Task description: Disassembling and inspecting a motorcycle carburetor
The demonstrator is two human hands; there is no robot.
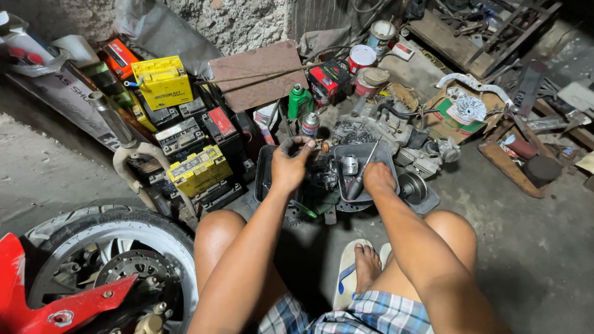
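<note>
- My left hand (289,164) is raised over the dark tray (262,167) on the floor, fingers curled together and pinched on a small brass-coloured part (324,147) at my fingertips; the part is too small for me to tell what it is.
- My right hand (377,178) is closed around the handle of a screwdriver (362,173), whose shaft slants up and away from me over a second grey tray (383,154).
- Between my hands sits a dark, greasy carburettor-like assembly (322,176), just under my left fingertips.
- A small metal cylinder (349,164) lies in the grey tray, just beside the screwdriver.
- Beyond the trays lies an engine block (377,130), touching the far edge of the grey tray.
- A spray can (310,124) and a green bottle (299,101) stand just past my left hand.
- To my left, a stack of batteries (185,136), yellow and black, stands against the wall.
- Near my left knee is a motorcycle wheel (117,260) with red bodywork.
- My bare foot rests on a sandal (346,278) between my knees.
</note>
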